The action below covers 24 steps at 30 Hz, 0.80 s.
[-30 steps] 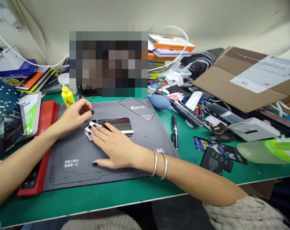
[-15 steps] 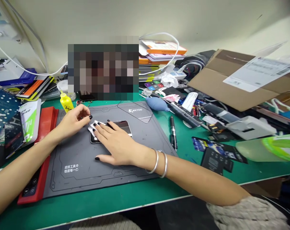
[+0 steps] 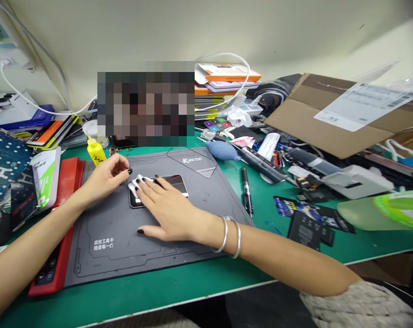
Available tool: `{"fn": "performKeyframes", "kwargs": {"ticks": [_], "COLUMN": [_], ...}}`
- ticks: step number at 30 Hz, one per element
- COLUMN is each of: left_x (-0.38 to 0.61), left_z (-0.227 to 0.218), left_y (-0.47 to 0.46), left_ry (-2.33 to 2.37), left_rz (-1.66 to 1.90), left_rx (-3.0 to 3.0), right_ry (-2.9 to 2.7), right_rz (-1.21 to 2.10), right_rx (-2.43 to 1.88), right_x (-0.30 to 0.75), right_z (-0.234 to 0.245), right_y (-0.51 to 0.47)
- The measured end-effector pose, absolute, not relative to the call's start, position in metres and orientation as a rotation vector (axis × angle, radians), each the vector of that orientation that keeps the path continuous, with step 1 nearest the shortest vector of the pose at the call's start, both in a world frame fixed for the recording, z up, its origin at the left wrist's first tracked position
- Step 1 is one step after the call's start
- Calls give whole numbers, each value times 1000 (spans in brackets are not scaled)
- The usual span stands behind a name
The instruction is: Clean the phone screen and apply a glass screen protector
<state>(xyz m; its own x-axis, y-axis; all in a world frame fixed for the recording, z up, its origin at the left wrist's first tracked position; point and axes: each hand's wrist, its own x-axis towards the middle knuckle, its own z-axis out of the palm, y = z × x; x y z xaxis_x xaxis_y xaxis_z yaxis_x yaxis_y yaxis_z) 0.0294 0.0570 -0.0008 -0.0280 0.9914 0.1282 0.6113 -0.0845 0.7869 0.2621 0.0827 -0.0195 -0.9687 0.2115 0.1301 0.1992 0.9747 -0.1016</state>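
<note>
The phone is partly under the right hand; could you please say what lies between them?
The head view shows a white wipe between the right hand and the phone.

Near the middle of the frame, the right hand (image 3: 172, 207) lay flat, its fingertips pressing a white wipe (image 3: 137, 183) onto the left end of a phone (image 3: 177, 183). The phone rested on a gray mat (image 3: 141, 250). Left of it, the left hand (image 3: 109, 175) was loosely curled, just below a yellow bottle (image 3: 97, 151). A red holder (image 3: 68, 182) ran along the mat's left edge. Right of center lay a pen (image 3: 246, 191) and a blue bulb (image 3: 222, 150); a cardboard box (image 3: 305, 105) filled the upper right.
</note>
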Motion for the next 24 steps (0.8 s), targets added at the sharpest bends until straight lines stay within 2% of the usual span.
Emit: {"fn": "performKeyframes", "kwargs": {"ticks": [4,10,16,21,24], "left_x": [31,33,33,34,34], "left_z": [0,2,2,4,3], "left_y": [57,57,57,57,57], "left_ry": [1674,1700,1686,1702,1690], "left_rz": [981,979,984,976,981], "left_rx": [1735,1719,1719,1721,1715], "right_ry": [-2983,-2983,-2993,-3006,-3012], "right_rz": [141,118,132,99,107], "right_rx": [-148,-320,-164,-346,-272], "right_x": [259,257,261,261,263], "right_z": [-20,-19,-21,-18,-16], "right_y": [72,83,75,84,75]}}
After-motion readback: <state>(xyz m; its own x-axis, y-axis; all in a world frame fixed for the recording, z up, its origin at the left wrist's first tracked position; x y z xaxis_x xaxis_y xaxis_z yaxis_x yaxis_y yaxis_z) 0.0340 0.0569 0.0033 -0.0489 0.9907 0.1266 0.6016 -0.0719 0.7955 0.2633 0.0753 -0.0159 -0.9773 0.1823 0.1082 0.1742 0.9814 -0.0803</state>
